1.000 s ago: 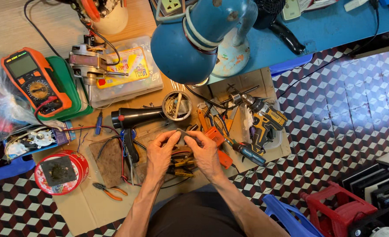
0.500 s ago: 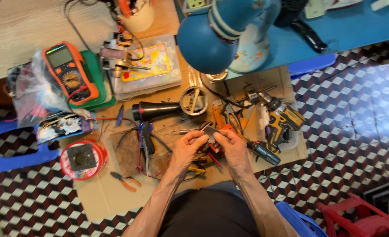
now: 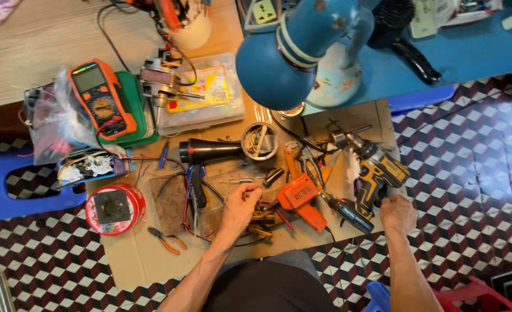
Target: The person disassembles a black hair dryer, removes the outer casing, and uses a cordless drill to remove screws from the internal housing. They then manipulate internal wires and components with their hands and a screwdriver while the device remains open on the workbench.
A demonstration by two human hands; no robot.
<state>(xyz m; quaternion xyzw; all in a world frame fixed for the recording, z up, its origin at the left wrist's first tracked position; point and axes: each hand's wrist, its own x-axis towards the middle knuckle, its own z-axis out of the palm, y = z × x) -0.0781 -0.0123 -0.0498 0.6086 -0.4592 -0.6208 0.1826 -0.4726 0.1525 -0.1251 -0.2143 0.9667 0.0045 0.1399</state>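
- Hands apart now: half a second ago we had both working together over the small parts at the middle of the cardboard sheet [image 3: 129, 260]; the right hand [image 3: 398, 214] has since swung out to the sheet's right edge, beside the yellow-and-black cordless drill [image 3: 377, 170].
- We read that as two-handed work on the small part paused; the left side alone keeps it.
- Left hand [image 3: 239, 207]: fingers curled, tips pinched around something small and dark at the thumb; we cannot tell what it is. It sits over brass-coloured metal bits [image 3: 261, 222], just left of the orange pistol-shaped soldering gun [image 3: 302, 199].
- Right hand: closed in a loose fist, knuckles up; whether it holds anything we cannot tell. A blue-handled screwdriver [image 3: 351, 215] lies near it.
- Around: black hair-dryer body [image 3: 209, 151] above the left hand, orange-handled pliers [image 3: 166, 240] lower left, orange digital multimeter [image 3: 100, 95] upper left, blue desk lamp [image 3: 290, 55] overhead.
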